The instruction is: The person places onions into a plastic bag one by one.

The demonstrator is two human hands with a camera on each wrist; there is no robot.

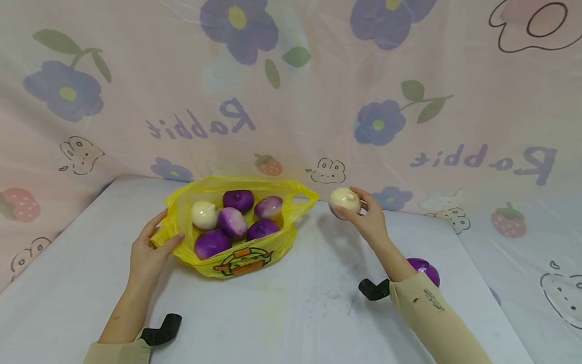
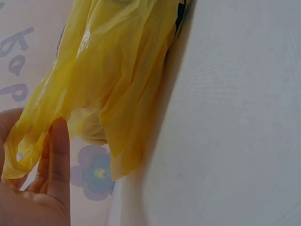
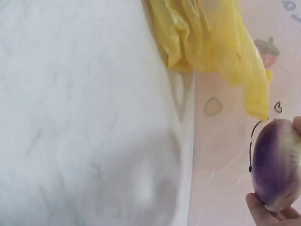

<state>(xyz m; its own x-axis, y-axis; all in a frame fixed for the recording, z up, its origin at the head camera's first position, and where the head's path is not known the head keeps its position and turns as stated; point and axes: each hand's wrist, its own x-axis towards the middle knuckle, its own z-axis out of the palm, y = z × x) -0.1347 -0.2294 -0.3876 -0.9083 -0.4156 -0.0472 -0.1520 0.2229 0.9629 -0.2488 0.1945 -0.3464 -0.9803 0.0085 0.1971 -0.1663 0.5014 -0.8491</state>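
Note:
A yellow plastic bag lies with its mouth spread wide, and several purple and white onions show inside. At the bag's left end my left hand grips the edge, thumb over the rim; in the left wrist view the bag's handle loop passes between thumb and fingers. To the right of the bag, my right hand holds an onion above the table, its pale side uppermost. The right wrist view shows that onion's purple side between thumb and fingers, close to the bag's other handle.
Partly behind my right forearm, another purple onion rests on the white table. A patterned curtain hangs at the table's back edge. Black angled pieces stick out at both wrists.

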